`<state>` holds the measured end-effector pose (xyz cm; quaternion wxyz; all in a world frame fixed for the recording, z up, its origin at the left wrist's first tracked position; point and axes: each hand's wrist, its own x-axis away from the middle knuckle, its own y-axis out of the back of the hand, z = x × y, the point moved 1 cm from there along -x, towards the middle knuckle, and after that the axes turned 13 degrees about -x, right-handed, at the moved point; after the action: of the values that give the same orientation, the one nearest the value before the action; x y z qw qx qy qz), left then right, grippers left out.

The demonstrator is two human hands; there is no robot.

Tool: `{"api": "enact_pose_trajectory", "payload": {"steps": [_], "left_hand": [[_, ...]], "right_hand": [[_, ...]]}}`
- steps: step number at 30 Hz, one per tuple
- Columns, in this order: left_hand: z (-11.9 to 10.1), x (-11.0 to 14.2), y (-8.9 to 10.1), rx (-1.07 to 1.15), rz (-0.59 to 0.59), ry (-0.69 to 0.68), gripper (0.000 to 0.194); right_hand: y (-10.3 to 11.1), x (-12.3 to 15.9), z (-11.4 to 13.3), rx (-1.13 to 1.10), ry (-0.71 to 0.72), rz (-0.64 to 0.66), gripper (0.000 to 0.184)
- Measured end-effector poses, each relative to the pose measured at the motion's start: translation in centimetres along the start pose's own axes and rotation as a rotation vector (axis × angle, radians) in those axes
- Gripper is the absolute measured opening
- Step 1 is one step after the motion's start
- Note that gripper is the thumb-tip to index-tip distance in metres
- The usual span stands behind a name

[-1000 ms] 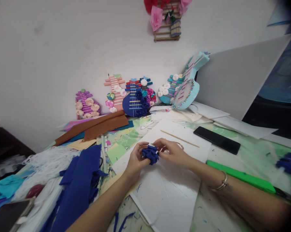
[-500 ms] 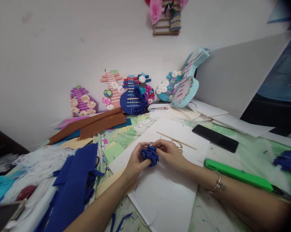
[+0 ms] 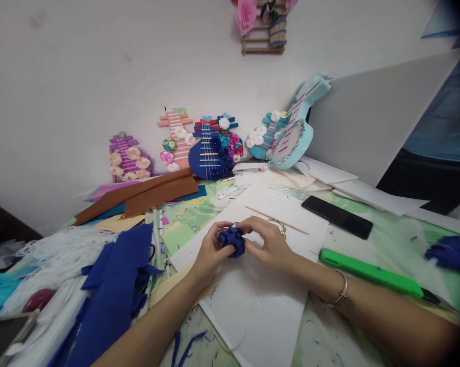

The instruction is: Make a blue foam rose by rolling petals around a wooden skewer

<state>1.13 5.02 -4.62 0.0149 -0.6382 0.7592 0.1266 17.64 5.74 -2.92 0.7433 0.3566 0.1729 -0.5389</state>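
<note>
A dark blue crepe-paper flower (image 3: 232, 241) is held over the white board (image 3: 256, 306). My left hand (image 3: 210, 250) closes on its left side, the thumb pressed across the front petals. On the other side, my right hand (image 3: 270, 244) touches the flower's upper right edge, its index finger and thumb bent around the petals. The fingers behind the flower are partly hidden. Just beyond my right hand lie gold-handled scissors (image 3: 281, 227), partly covered by it, and a thin wooden stick (image 3: 291, 224).
Blue crepe paper (image 3: 115, 290) and white yarn (image 3: 65, 260) lie at left. A black phone (image 3: 337, 216) and a green utility knife (image 3: 371, 272) lie at right, near another blue flower (image 3: 450, 255). Decorated paper guitars (image 3: 205, 158) lean against the wall.
The flower has turned and tilted a little between my fingers. My right thumb and index finger have shifted at its edge. The whole view has moved slightly.
</note>
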Motion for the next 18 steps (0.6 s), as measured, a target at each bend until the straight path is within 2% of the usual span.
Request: {"api": "enact_pose_trajectory", "payload": {"steps": [6,14,18], "left_hand": [[-0.19,-0.05,-0.08,-0.042,0.013,-0.032,0.044],[-0.18,-0.04,-0.64,-0.080,0.048,-0.065,0.047],[-0.33,0.03,-0.68,-0.091,0.036,-0.060,0.047]], "right_hand": [[-0.12,-0.09,-0.56,-0.060,-0.131,-0.015,0.029],[-0.22,-0.01,-0.89,-0.049,-0.159,-0.016,0.032],[-0.13,-0.02,-0.86,-0.026,-0.151,-0.062,0.030]]}}
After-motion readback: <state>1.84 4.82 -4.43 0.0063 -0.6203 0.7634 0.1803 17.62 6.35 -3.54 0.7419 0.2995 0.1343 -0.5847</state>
